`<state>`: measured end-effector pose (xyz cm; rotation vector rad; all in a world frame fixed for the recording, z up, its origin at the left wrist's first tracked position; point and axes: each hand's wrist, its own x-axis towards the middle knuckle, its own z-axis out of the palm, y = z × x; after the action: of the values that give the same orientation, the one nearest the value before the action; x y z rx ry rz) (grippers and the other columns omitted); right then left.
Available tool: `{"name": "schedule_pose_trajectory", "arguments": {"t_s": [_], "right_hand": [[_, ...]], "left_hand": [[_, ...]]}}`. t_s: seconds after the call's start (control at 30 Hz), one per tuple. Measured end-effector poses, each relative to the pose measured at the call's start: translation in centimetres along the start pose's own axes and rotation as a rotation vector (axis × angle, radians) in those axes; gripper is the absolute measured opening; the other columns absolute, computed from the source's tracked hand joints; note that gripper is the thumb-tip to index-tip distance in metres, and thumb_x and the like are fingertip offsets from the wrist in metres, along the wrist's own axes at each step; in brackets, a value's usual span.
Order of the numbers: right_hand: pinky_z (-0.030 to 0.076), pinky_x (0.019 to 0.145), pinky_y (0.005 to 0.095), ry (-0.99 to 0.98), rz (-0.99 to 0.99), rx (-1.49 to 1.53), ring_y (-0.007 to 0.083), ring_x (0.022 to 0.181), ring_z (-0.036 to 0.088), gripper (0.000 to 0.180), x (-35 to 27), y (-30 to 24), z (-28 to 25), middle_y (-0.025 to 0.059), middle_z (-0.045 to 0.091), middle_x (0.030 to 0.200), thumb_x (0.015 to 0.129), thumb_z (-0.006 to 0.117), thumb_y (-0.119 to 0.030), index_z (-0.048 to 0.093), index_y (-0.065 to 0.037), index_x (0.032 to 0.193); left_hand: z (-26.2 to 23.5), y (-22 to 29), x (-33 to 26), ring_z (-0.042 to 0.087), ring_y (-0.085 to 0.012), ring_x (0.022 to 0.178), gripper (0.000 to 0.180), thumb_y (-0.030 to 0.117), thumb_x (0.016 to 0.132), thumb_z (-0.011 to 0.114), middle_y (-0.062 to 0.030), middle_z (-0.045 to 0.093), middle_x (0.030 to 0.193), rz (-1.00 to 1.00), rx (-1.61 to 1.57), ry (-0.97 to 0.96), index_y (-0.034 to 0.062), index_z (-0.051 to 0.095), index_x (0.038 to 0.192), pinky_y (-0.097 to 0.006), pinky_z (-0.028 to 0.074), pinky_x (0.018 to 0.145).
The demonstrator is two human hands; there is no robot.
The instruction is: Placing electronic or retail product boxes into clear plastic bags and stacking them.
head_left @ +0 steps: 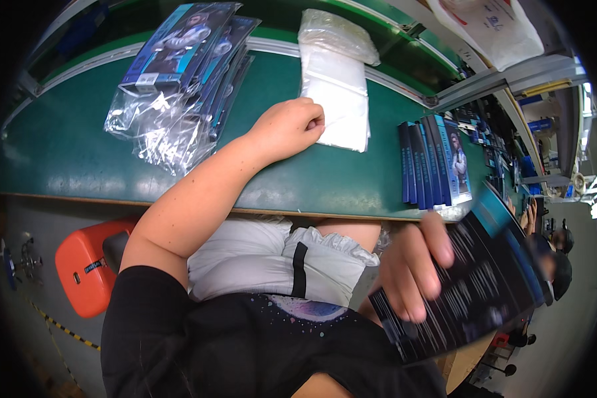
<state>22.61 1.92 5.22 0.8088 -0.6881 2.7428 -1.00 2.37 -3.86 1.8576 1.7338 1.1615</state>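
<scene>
My left hand (pixel 288 129) rests with curled fingers at the left edge of a stack of clear plastic bags (pixel 341 103) on the green table. Whether a bag is pinched in those fingers is hidden. Off the table's front edge, at the right, my right hand (pixel 414 268) grips a flat dark box (pixel 477 292) with blue edges and small pale print. The box is tilted and slightly blurred. Several similar boxes (pixel 428 159) stand upright in a row on the table above it.
At the back left, boxes in clear wrapping (pixel 179 50) lie in a leaning pile on the green table (pixel 60 139). An orange stool (pixel 83 272) stands below the table's left side. Further right, another person (pixel 556 268) sits along the bench. A white bag (pixel 494 30) hangs at the top right.
</scene>
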Motion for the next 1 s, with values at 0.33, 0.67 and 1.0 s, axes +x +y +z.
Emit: {"name": "schedule_pose_trajectory", "arguments": {"t_s": [0.33,0.67,1.0], "right_hand": [[0.053,0.060,0.0266,-0.257,0.013,-0.232,0.0277,0.087,0.070,0.023,3.9,0.3,3.5,0.0154,0.070,0.104,0.097,0.054,-0.027,0.053,-0.005,0.104],[0.057,0.068,0.0400,-0.240,-0.085,-0.212,0.0219,0.098,0.068,0.040,4.9,0.7,4.3,0.0113,0.071,0.102,0.104,0.028,-0.031,0.059,-0.009,0.091],[0.054,0.040,0.0430,-0.206,-0.231,-0.074,0.0379,0.063,0.067,0.015,3.9,1.0,3.3,0.0312,0.063,0.090,0.095,0.042,-0.007,0.044,0.007,0.090]], "left_hand": [[0.3,-0.6,0.0,0.060,-0.0254,0.080,0.015,0.017,0.084,0.061,-0.0114,0.062,0.084,0.027,0.046,0.023,0.0021,0.062,0.085,-0.036,0.048,0.071],[0.6,-0.6,0.2,0.060,-0.0255,0.080,0.014,0.017,0.085,0.060,-0.0097,0.061,0.083,0.022,0.035,-0.013,0.0029,0.063,0.085,-0.036,0.048,0.071],[1.1,-0.4,0.6,0.058,-0.0253,0.080,0.012,0.015,0.084,0.062,-0.0091,0.060,0.082,0.083,0.007,0.050,0.0037,0.064,0.087,-0.036,0.047,0.071]]}}
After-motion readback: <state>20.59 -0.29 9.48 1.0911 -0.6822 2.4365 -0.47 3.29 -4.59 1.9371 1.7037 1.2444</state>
